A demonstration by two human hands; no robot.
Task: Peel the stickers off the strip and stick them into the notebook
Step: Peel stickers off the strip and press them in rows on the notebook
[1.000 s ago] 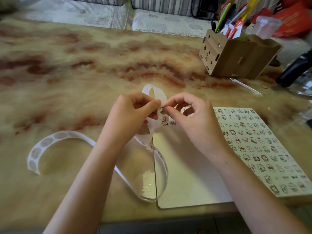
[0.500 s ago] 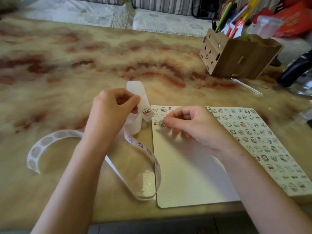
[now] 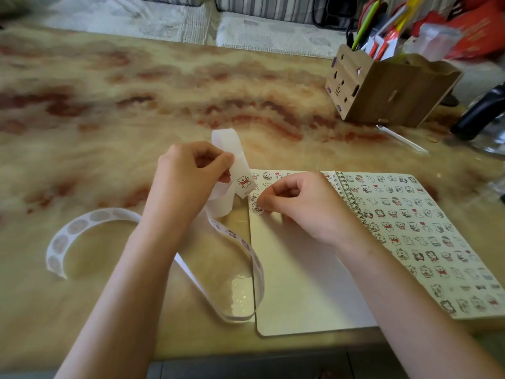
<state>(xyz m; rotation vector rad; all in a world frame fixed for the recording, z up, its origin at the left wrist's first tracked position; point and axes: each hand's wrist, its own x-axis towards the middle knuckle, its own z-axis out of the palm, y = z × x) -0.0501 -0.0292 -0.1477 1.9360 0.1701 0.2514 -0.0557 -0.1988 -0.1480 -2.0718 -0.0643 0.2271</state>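
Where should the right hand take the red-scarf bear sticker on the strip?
Probably pinch its lower right edge, coming from the notebook side. The bear sticker sits at the free end of the strip; the left hand pinches the strip just left of it, blocking that side.

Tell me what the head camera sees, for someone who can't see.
The right hand holds a bear sticker against the left page of the open notebook; the left hand grips the sticker strip beside it, over a marbled table.
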